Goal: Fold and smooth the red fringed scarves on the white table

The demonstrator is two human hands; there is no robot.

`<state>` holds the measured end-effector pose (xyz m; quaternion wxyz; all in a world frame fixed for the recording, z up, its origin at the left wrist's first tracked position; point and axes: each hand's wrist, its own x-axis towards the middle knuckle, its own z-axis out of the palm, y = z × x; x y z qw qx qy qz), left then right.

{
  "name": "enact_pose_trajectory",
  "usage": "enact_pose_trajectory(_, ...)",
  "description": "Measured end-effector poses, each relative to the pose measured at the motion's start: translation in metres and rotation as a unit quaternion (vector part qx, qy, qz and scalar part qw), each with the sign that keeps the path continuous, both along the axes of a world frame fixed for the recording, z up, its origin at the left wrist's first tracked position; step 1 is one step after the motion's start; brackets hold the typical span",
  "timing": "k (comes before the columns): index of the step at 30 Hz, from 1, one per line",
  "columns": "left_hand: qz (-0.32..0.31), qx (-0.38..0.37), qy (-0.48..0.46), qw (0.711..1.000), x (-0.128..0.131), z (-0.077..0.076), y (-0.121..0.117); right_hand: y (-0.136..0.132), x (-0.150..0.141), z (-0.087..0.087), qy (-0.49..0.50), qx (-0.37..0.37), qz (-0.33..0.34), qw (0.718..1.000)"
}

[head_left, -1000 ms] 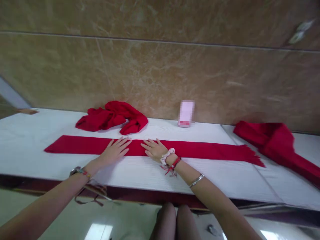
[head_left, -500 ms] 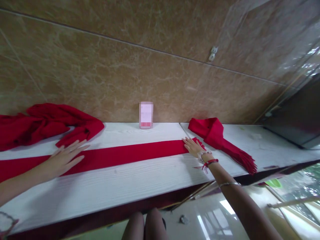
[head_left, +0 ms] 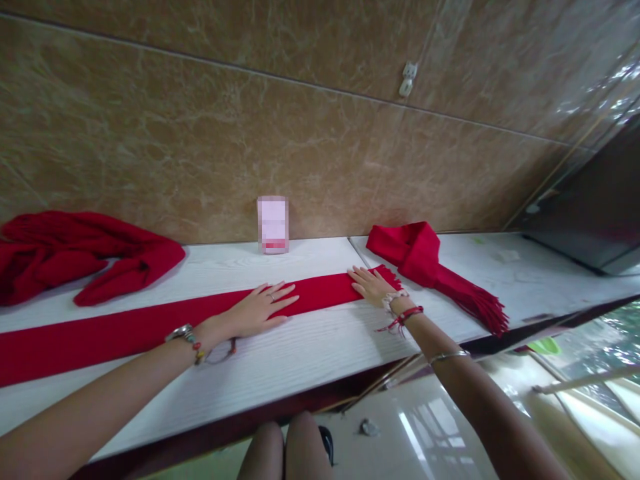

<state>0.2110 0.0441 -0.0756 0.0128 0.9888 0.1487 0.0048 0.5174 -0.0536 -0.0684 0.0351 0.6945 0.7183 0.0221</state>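
A long red scarf lies flat along the white tabletop, running off the left side of the view. My left hand rests on it near the middle, fingers stretched out, a ring on one finger. Close to the scarf's fringed right end, my right hand lies flat with its fingers spread. Neither hand grips the cloth. Behind to the left is a crumpled red cloth. On the right, beyond my right hand, a folded red scarf trails its fringe toward the table's front edge.
A pink-and-white phone-like object, its face pixelated, leans against the brown marbled wall. A socket-like white fitting is on that wall. A dark box-shaped object stands at the far right of the white table.
My view has turned right. My right hand has slid along the scarf to its fringed end, and my left hand has moved right over the cloth, nearer to the right one.
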Motion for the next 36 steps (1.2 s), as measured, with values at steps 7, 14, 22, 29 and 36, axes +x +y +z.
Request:
enact_pose_trajectory(7,0.019,-0.001,0.011,1.000,0.001,0.005,-0.004,0.018,0.000,0.017,0.027,-0.034,0.010,0.999)
enact_pose_trajectory(14,0.029,0.000,0.012,1.000,0.001,0.010,-0.011,0.044,-0.031,0.029,0.071,-0.077,0.085,0.991)
enact_pose_trajectory(22,0.030,-0.039,0.002,0.999,-0.001,0.019,-0.014,0.060,-0.034,0.049,0.042,-0.095,0.055,0.993)
enact_pose_trajectory(29,0.147,-0.157,-0.193,0.958,0.011,0.024,-0.010,0.045,-0.042,0.079,0.108,-0.040,0.067,0.991)
enact_pose_trajectory(36,0.323,-0.475,-0.310,0.757,0.022,0.055,-0.014,0.029,-0.111,0.073,0.415,0.068,0.078,0.904)
